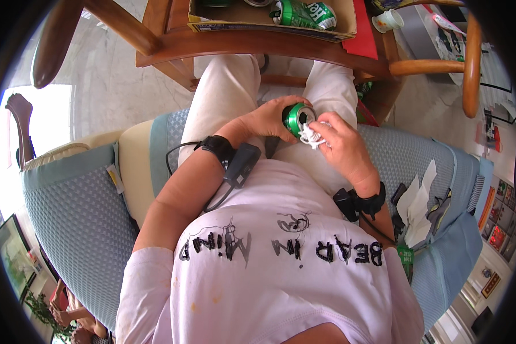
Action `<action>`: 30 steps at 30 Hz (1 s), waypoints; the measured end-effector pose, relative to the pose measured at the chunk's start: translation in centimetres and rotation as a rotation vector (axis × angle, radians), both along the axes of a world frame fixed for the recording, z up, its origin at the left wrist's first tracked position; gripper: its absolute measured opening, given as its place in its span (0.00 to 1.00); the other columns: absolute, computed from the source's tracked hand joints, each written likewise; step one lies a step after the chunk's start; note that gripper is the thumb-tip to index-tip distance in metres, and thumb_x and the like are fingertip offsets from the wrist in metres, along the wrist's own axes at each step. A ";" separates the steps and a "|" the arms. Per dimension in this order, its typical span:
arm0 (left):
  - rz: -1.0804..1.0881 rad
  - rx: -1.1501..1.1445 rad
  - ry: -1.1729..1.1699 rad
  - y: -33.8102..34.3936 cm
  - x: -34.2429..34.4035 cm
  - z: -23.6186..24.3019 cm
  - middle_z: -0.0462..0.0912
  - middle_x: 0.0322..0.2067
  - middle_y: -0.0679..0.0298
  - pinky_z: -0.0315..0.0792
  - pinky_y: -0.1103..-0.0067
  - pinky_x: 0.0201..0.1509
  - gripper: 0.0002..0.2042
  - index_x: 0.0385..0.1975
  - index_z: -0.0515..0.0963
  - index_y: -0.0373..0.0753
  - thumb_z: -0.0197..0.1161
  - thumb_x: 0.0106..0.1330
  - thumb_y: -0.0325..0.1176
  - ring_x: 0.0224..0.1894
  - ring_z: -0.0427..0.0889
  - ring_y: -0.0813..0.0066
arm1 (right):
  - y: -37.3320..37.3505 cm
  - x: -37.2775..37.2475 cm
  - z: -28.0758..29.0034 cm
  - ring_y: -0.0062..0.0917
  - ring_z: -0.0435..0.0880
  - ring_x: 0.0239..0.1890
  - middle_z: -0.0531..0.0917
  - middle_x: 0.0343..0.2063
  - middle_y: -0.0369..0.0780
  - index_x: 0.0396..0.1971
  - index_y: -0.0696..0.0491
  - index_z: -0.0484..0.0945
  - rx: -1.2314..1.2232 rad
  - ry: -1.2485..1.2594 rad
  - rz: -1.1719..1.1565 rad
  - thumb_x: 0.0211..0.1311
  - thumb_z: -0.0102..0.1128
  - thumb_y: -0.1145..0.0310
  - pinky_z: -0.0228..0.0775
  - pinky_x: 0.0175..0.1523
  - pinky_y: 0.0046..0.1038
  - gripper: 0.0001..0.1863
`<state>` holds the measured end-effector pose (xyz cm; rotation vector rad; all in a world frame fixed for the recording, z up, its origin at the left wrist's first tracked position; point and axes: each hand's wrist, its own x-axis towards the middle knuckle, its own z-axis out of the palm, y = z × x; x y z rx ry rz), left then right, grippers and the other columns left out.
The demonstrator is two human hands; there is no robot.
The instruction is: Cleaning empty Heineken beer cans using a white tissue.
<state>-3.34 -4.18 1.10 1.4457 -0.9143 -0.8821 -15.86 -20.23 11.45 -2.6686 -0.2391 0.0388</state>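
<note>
Above my lap, my left hand [268, 118] is wrapped round a green drink can [294, 119], tilted so that its silver top with the open drinking hole faces me. A crumpled white tissue [312, 136] is pinched in the fingers of my right hand [344, 144] and pressed to the rim of the can. Part of the can's side is hidden behind my left hand. On each wrist is a black strap, the left one [217, 150] and the right one [371, 202], with a small black box and a cable.
Ahead, a wooden table [252, 48] bears a cardboard box [252, 26] with green cans [307, 15], red paper [362, 34] and a white paper cup [387, 20]. Right on the blue-covered sofa [384, 140] lie white paper [417, 200] and dark items. Another person's arm [77, 314] shows lower left.
</note>
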 end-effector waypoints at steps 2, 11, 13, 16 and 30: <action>-0.020 0.018 -0.011 0.0 -0.2 0.0 0.77 0.48 0.61 0.69 0.76 0.58 0.40 0.56 0.69 0.42 0.76 0.34 0.27 0.51 0.75 0.70 | -0.2 0.1 0.4 0.35 0.80 0.38 0.76 0.38 0.40 0.41 0.54 0.79 0.021 0.011 0.004 0.44 0.59 0.82 0.75 0.43 0.32 0.19; 0.031 -0.015 0.137 -0.1 0.1 0.6 0.77 0.46 0.62 0.68 0.78 0.58 0.41 0.56 0.68 0.41 0.77 0.32 0.28 0.49 0.74 0.73 | -0.2 2.3 -0.8 0.33 0.79 0.37 0.76 0.35 0.38 0.37 0.52 0.79 0.005 -0.263 -0.077 0.40 0.63 0.80 0.74 0.41 0.31 0.18; 0.038 -0.002 0.117 0.3 0.0 1.1 0.77 0.47 0.63 0.68 0.78 0.58 0.41 0.56 0.68 0.40 0.77 0.33 0.27 0.50 0.74 0.73 | 0.2 2.1 -0.6 0.33 0.79 0.36 0.76 0.34 0.38 0.36 0.52 0.79 -0.022 -0.244 -0.074 0.40 0.64 0.79 0.74 0.40 0.31 0.18; 0.069 -0.022 0.027 0.4 -0.1 0.3 0.78 0.46 0.62 0.69 0.77 0.57 0.39 0.55 0.69 0.40 0.76 0.35 0.27 0.50 0.75 0.73 | 0.5 1.2 0.4 0.34 0.80 0.35 0.76 0.34 0.38 0.35 0.52 0.79 -0.043 -0.147 -0.085 0.40 0.65 0.77 0.74 0.40 0.31 0.16; 0.259 -0.155 0.568 1.2 -0.9 2.0 0.77 0.45 0.63 0.67 0.75 0.58 0.38 0.56 0.66 0.38 0.78 0.42 0.32 0.50 0.74 0.72 | -0.3 0.0 1.4 0.35 0.80 0.34 0.79 0.33 0.41 0.34 0.58 0.78 0.344 -0.102 -0.118 0.47 0.65 0.76 0.72 0.39 0.29 0.12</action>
